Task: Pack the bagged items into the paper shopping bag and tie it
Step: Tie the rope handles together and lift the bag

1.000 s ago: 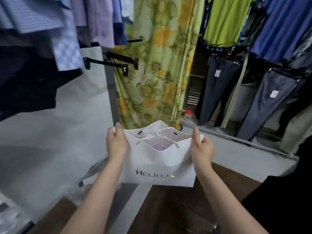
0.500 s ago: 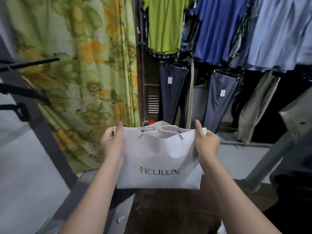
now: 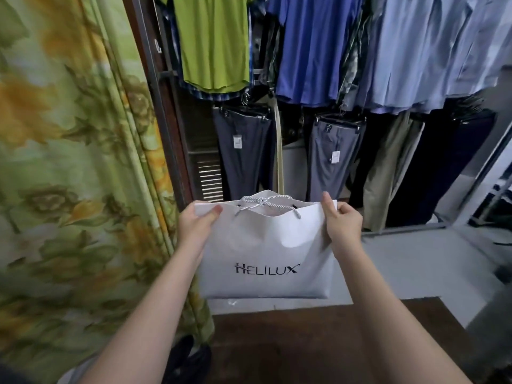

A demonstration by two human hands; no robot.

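A white paper shopping bag (image 3: 266,253) with a smooth, matt face is seen, dark lettering being printed on it. Its twisted white-and-grey rope handles (image 3: 264,205) appear corded and slightly rough. A green and yellow floral cloth curtain (image 3: 74,162) is shown with a soft, faintly sheeny drape. A lime-green cloth shirt (image 3: 213,42) and a blue cloth shirt (image 3: 313,48) look matt. Grey cloth trousers (image 3: 332,156) carry small paper tags. A dark brown wooden surface (image 3: 318,342) is seen with a dull finish.
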